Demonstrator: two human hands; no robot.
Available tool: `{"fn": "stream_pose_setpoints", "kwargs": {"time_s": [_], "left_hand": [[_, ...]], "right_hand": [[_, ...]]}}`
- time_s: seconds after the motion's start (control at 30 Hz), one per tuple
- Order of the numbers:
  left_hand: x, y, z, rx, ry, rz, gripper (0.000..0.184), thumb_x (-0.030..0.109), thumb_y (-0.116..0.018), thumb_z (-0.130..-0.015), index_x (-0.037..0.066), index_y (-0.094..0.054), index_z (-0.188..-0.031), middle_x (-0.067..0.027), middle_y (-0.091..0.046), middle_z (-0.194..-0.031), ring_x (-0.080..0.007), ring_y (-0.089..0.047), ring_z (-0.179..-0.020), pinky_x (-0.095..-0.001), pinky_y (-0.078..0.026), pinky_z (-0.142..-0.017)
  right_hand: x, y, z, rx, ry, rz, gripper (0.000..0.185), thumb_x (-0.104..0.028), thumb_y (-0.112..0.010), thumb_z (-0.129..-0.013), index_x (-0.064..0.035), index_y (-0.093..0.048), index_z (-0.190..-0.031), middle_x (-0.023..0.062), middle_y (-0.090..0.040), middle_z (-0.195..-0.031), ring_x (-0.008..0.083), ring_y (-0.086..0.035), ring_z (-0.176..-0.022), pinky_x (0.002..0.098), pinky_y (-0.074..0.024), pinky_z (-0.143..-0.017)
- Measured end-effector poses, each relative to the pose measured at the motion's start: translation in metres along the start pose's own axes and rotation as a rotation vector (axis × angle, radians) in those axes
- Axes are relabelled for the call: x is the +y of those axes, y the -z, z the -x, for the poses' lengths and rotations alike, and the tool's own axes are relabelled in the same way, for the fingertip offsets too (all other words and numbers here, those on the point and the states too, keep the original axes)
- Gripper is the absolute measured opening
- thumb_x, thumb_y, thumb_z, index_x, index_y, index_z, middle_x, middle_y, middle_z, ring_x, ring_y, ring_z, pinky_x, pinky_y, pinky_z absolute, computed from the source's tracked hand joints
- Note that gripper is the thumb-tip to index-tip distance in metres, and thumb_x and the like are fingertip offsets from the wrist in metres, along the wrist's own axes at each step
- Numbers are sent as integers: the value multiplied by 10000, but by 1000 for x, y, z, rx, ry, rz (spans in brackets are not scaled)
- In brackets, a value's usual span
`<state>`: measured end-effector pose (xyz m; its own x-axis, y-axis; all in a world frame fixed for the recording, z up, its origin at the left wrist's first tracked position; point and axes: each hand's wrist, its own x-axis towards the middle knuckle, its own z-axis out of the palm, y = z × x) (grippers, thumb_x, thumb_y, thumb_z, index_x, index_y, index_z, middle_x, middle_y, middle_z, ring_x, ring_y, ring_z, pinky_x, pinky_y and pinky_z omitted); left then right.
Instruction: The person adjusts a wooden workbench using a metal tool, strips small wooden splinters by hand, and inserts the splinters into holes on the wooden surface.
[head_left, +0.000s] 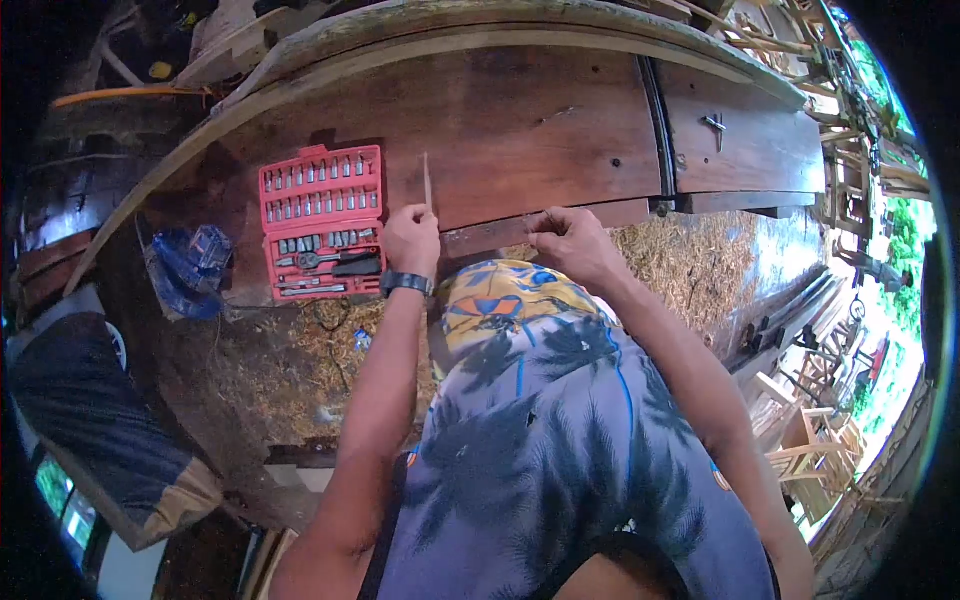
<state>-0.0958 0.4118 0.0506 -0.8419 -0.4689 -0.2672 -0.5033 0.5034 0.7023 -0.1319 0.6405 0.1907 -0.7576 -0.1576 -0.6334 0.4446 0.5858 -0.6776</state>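
My left hand [412,240], with a dark watch on its wrist, is closed at the near edge of a reddish-brown wooden bench [500,130]. From its fingers a thin, pale, pointed stick [427,182] rises over the wood; its lower end is hidden in the grip. My right hand [575,245] is at the same edge, its fingertips pinched together, and whatever they may hold is too small to make out. Just left of my left hand lies an opened red socket set case [264,222], with rows of sockets and a ratchet [312,260] in it.
A small T-shaped metal tool [717,128] lies on the right part of the bench, beyond a dark gap [656,125]. Blue plastic packaging [192,262] is left of the case. Wood shavings [690,255] cover the floor, and timber pieces [810,440] are piled at right.
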Motion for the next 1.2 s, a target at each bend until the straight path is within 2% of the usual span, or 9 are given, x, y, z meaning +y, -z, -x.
{"fn": "stream_pose_setpoints", "kwargs": {"time_s": [0.1, 0.3, 0.5, 0.63, 0.73, 0.77, 0.83, 1.0, 1.2], "left_hand": [[17, 18, -1, -29, 23, 120, 176, 173, -687, -748, 24, -743, -823, -160, -715, -785, -240, -704, -745, -358, -532, -689], [30, 29, 2, 40, -103, 58, 136, 148, -663, -709, 25, -714, -736, -154, -676, -709, -270, -670, -678, -377, -516, -646], [38, 32, 6, 111, -287, 38, 122, 148, -668, -691, 36, -713, -713, -148, -667, -695, -284, -653, -653, -388, -513, -637], [36, 27, 7, -146, 23, 229, 135, 152, -724, -734, 25, -736, -777, -110, -709, -725, -196, -663, -643, -332, -515, -614], [56, 46, 9, -381, 262, 618, 118, 70, -758, -787, -4, -710, -866, -16, -696, -759, -88, -579, -556, -236, -448, -496], [66, 52, 10, -424, 291, 684, 182, 43, -764, -797, -21, -693, -951, -40, -703, -765, -79, -579, -560, -214, -430, -490], [77, 57, 15, -506, 308, 770, 168, 43, -760, -798, -22, -701, -941, -42, -704, -769, -71, -572, -556, -213, -420, -491], [104, 73, 27, -656, 242, 684, 161, 47, -760, -799, -37, -723, -931, -44, -709, -785, -71, -596, -601, -200, -426, -521], [131, 88, 31, -562, 24, 468, 175, 117, -694, -870, -44, -725, -933, -53, -716, -798, -83, -627, -679, -238, -500, -600]], "right_hand": [[2, 1, -2, -35, 30, 47, 209, -109, -665, -865, 43, -671, -1008, 69, -682, -850, 118, -627, -697, 297, -541, -655], [12, -3, -3, 2, 48, -6, 253, -152, -694, -806, 8, -717, -1000, 131, -733, -891, 193, -680, -795, 330, -529, -767], [8, -5, -5, -50, -18, -64, 266, -167, -703, -804, 10, -724, -1000, 136, -729, -855, 190, -675, -776, 325, -526, -754], [14, -11, -37, -46, 2, 37, 342, -219, -725, -798, 37, -713, -1025, 140, -729, -889, 171, -671, -799, 321, -527, -755], [-3, -18, -50, 236, 413, 206, 353, -190, -722, -856, 48, -683, -1113, 106, -719, -969, 135, -645, -870, 289, -519, -795], [-15, -16, -46, 142, 360, 129, 358, -197, -721, -861, 48, -681, -1119, 109, -720, -979, 135, -646, -874, 290, -519, -803], [-36, -8, -31, -44, 248, -28, 368, -211, -720, -873, 48, -677, -1131, 114, -720, -999, 135, -648, -881, 291, -517, -818], [-42, 3, -18, -52, 216, -168, 272, -190, -732, -865, 22, -701, -1032, 47, -709, -918, 95, -622, -841, 267, -501, -757], [-53, 7, -4, -55, 177, -203, 221, -170, -741, -841, 17, -717, -957, 23, -700, -831, 80, -601, -760, 267, -497, -688]]}}
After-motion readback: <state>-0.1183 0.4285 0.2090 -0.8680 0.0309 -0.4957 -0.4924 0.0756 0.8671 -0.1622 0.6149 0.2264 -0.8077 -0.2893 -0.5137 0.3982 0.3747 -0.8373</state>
